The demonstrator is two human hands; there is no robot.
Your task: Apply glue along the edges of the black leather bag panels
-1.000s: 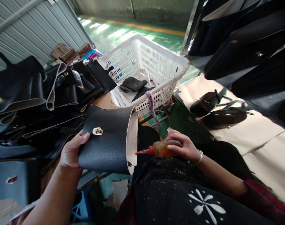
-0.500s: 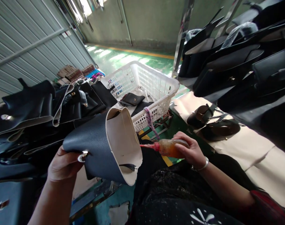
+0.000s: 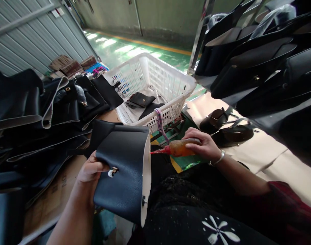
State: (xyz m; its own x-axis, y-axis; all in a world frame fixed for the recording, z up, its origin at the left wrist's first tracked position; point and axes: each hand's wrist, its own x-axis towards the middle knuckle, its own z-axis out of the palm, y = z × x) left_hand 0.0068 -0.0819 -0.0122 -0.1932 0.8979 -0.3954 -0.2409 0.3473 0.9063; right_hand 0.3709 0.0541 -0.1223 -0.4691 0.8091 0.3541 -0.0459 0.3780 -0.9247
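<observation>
**Holding a curled bag panel against a glue nozzle**

Watching from my end, I see the left hand [image 3: 90, 170] closed on a black pebbled leather bag panel [image 3: 123, 170], thumb pressed just beside the small metal turn-lock clasp [image 3: 113, 171] on its face. The panel curls away from that hand, so its pale unlined back shows as a thin cream edge [image 3: 146, 177] on the far side, toward the other hand.

The right hand [image 3: 202, 146] is wrapped shut around an amber glue squeeze bottle [image 3: 182, 148], whose red nozzle [image 3: 159, 151] points at the cream edge and sits touching it or just short of it; I cannot tell which. A silver bangle [image 3: 218, 158] rings that wrist.

I judge the panel light and floppy: it bends under its own weight and would fold if pinched at a corner. The spot near the clasp looks the firmest place to grip, since hardware stiffens it. The grain should give fair friction, while the raw edge, wherever wet with glue, would be tacky and best left untouched.

Beyond the left hand lies a heap of black bag pieces [image 3: 30, 112]. Past both hands stands a white plastic basket [image 3: 181, 81] with more pieces inside.
</observation>
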